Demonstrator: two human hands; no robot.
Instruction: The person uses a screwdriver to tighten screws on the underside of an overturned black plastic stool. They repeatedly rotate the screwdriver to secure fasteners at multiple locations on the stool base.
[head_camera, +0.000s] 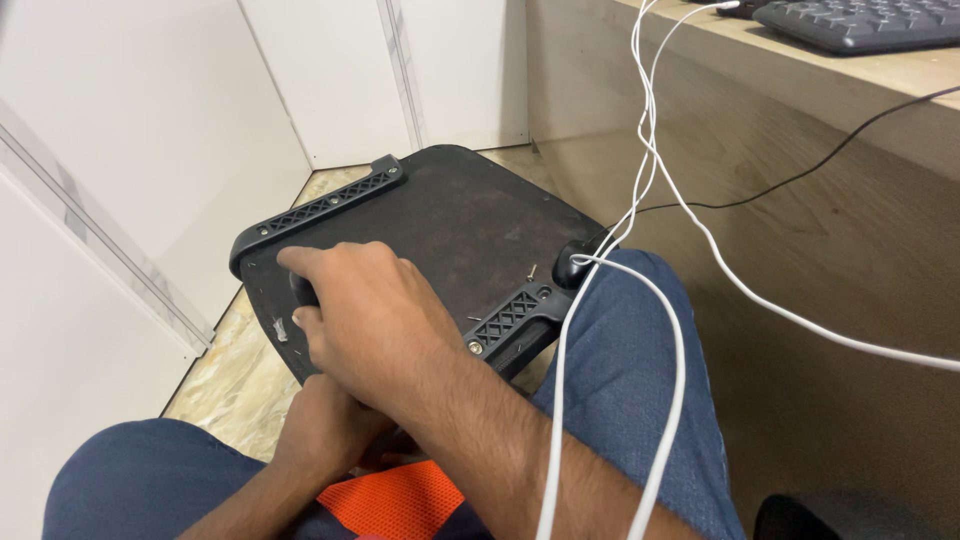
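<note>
while the black seat panel (440, 215) is propped on the lap, its near edge is gripped underneath by the left hand (325, 430) and a dark part is clasped by the right hand (375, 320); a loose screw (532, 271) is seen nearby.

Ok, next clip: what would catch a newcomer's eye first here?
The dark seat panel propped on the person's lap in mid-frame, with ribbed black brackets along two edges and a loose screw lying on it. The right hand presses on its near end, the left hand tucked below. White cables dangle from the wooden desk at upper right.
</note>
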